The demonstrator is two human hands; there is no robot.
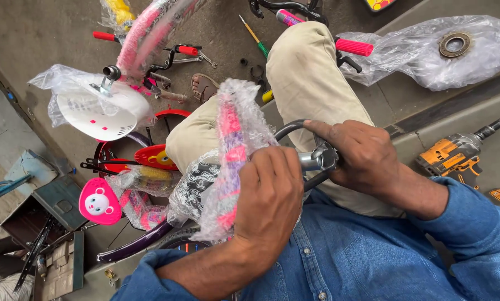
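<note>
While the left hand (pixel 269 192) squeezes the bubble-wrapped bike frame (pixel 230 147) on his lap and the right hand (pixel 361 153) clamps the metal fitting (pixel 319 159), slippery wrap could let it twist loose.

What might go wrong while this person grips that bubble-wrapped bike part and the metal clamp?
The left hand holds the bubble-wrapped frame through slippery plastic, so it could slide. The right hand closes around the metal clamp and could get pinched. Loose tools near the sandalled foot might be stepped on.
</note>
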